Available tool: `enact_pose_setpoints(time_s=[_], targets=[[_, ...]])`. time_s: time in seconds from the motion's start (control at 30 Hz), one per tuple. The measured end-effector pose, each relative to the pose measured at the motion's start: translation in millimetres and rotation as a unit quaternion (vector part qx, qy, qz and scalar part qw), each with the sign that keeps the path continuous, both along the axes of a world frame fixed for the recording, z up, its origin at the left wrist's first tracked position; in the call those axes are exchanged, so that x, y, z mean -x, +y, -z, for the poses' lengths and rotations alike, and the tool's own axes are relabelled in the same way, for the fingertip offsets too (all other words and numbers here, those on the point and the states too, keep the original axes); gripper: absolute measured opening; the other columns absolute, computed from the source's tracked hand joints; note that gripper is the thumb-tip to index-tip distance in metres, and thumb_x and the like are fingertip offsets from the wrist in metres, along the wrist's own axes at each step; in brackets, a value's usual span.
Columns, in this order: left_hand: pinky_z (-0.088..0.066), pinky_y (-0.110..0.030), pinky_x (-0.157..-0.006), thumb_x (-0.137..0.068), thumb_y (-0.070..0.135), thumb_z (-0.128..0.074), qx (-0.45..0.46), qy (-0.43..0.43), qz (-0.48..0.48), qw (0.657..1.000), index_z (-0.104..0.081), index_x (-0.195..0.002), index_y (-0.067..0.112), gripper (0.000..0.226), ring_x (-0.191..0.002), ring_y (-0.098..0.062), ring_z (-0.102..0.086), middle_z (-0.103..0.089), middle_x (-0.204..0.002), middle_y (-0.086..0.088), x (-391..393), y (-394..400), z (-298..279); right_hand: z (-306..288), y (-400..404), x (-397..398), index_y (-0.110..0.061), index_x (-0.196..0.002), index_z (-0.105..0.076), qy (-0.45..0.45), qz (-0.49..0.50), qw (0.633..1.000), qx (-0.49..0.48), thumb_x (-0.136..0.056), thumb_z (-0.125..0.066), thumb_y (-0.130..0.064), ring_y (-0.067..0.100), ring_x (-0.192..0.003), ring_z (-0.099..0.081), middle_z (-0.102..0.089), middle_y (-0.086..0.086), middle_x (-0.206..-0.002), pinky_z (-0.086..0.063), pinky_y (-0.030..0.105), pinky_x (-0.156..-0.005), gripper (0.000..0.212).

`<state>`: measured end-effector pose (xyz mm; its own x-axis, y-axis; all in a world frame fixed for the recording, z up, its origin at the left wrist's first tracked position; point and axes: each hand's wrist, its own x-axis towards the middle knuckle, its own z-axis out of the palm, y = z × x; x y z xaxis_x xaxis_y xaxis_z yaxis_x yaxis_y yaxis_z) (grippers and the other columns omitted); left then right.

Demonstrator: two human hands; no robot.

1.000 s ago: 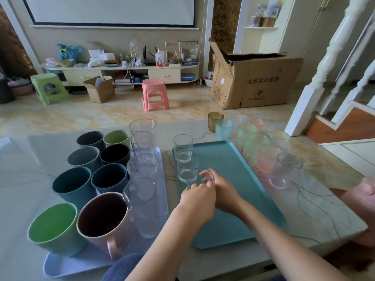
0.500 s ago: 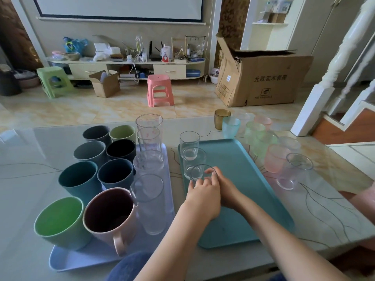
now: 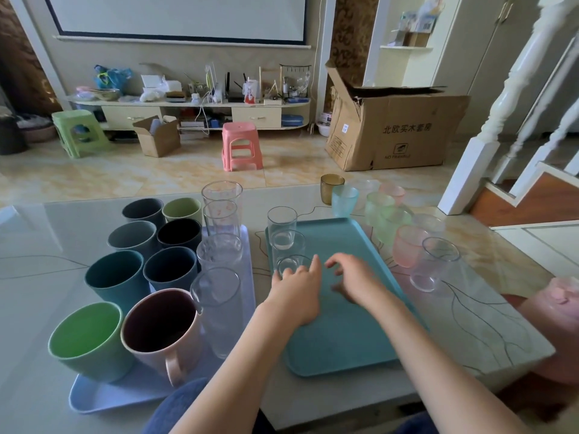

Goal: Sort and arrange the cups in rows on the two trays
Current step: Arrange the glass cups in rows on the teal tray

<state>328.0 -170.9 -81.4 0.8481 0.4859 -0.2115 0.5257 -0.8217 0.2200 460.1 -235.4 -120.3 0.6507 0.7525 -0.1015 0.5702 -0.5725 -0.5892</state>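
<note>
Now left hand [image 3: 294, 292] fingertips touch small clear glass [image 3: 293, 266] on teal plastic tray [image 3: 351, 339]; right hand [image 3: 355, 278] loosely curled, empty; should nudge glass into line gently

Your left hand [image 3: 294, 296] touches the nearest clear glass [image 3: 293, 265] (teal tray's [image 3: 341, 339] left edge); your right hand [image 3: 354, 277] hovers open beside it.

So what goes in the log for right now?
left hand: touching nearest small clear glass | right hand: open over teal tray | row: three glasses
</note>
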Motion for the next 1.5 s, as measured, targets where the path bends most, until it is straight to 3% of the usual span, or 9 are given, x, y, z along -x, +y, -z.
enact_pose_setpoints(time_s=[0.17, 0.27, 0.4, 0.57, 0.87, 1.03, 1.2, 1.37, 1.5], targets=[[-0.025, -0.039, -0.11, -0.087, 0.014, -0.042, -0.038, -0.126, -0.029, 0.991, -0.027, -0.143, 0.015, 0.058, -0.126, -0.032, -0.041, -0.045, -0.138, -0.008, 0, 2, -7, -47, -66, -31, -0.017, -0.115, -0.055, -0.258, 0.24, 0.93, -0.1, -0.08, -0.068, -0.015, 0.034, -0.114, -0.049, -0.056, 0.009, -0.12, -0.043, 0.041, -0.086, 0.038], [-0.025, -0.038, -0.11, -0.088, 0.015, -0.043, -0.035, -0.131, -0.014, 0.991, -0.034, -0.14, 0.02, 0.053, -0.126, -0.029, -0.042, -0.048, -0.136, -0.004, -2, -3, -5, -38, -100, -53, -0.02, -0.12, -0.047, -0.212, 0.303, 0.929, 0.008, -0.077, -0.073, -0.033, 0.039, -0.126, -0.035, -0.04, 0.013, -0.135, -0.038, 0.051, -0.095, 0.052], [-0.024, -0.038, -0.112, -0.089, 0.019, -0.044, -0.05, -0.125, 0.016, 0.991, -0.036, -0.139, 0.023, 0.051, -0.127, -0.027, -0.041, -0.049, -0.135, -0.002, -10, -15, -1, -10, -115, -72, -0.013, -0.093, -0.051, -0.157, 0.264, 0.951, -0.043, -0.082, -0.068, -0.02, 0.037, -0.11, -0.05, -0.046, 0.02, -0.124, -0.045, 0.039, -0.077, 0.022], [-0.021, -0.038, -0.113, -0.088, 0.018, -0.047, -0.045, -0.122, -0.002, 0.991, -0.035, -0.141, 0.023, 0.055, -0.136, -0.025, -0.026, -0.036, -0.143, -0.001, -8, -10, 7, -3, -114, -83, -0.011, -0.078, -0.046, -0.142, 0.256, 0.948, -0.128, -0.085, -0.064, -0.008, 0.025, -0.068, -0.048, -0.057, 0.011, -0.077, -0.027, 0.024, -0.048, 0.02], [-0.045, -0.039, -0.096, -0.081, 0.019, -0.063, 0.012, -0.11, -0.055, 0.992, -0.063, -0.104, 0.017, 0.023, -0.122, -0.027, -0.046, -0.047, -0.127, -0.003, 1, 26, 22, -40, -126, -44, -0.013, -0.075, -0.051, -0.088, 0.2, 0.939, -0.264, -0.078, -0.073, -0.01, 0.021, -0.068, -0.052, -0.056, -0.002, -0.069, -0.036, 0.022, -0.055, 0.022], [-0.047, -0.031, -0.093, -0.076, 0.016, -0.073, 0.022, -0.134, -0.074, 0.988, -0.073, -0.095, 0.013, 0.02, -0.117, -0.026, -0.055, -0.054, -0.131, -0.007, -3, 29, 15, -46, -110, 5, -0.017, -0.073, -0.052, 0.148, 0.014, 0.955, -0.256, -0.081, -0.068, -0.001, 0.014, -0.076, -0.064, -0.067, 0.002, -0.076, -0.055, 0.033, -0.074, 0.025], [-0.05, -0.033, -0.088, -0.074, 0.002, -0.069, 0.032, -0.15, -0.084, 0.985, -0.073, -0.093, 0.012, 0.021, -0.107, -0.029, -0.06, -0.062, -0.125, -0.008, 2, 32, 15, -37, -83, 36, -0.026, -0.067, -0.051, 0.107, -0.102, 0.973, -0.179, -0.072, -0.079, -0.01, 0.013, -0.101, -0.065, -0.071, 0.008, -0.092, -0.051, 0.018, -0.078, 0.032], [-0.05, -0.031, -0.083, -0.078, 0.003, -0.063, 0.033, -0.158, -0.081, 0.984, -0.074, -0.088, 0.01, 0.016, -0.1, -0.029, -0.062, -0.068, -0.104, -0.01, 4, 34, 11, -26, -69, 48, -0.029, -0.063, -0.052, 0.123, -0.143, 0.972, -0.143, -0.07, -0.079, -0.005, 0.022, -0.087, -0.071, -0.066, -0.006, -0.074, -0.053, 0.028, -0.074, 0.037], [-0.052, -0.032, -0.078, -0.08, 0.002, -0.061, 0.036, -0.155, -0.085, 0.984, -0.072, -0.087, 0.011, 0.016, -0.095, -0.031, -0.063, -0.069, -0.1, -0.01, 6, 33, 8, -27, -67, 51, -0.027, -0.064, -0.053, 0.133, -0.148, 0.973, -0.117, -0.07, -0.079, -0.004, 0.005, -0.072, -0.069, -0.068, -0.004, -0.08, -0.047, 0.019, -0.066, 0.035]])
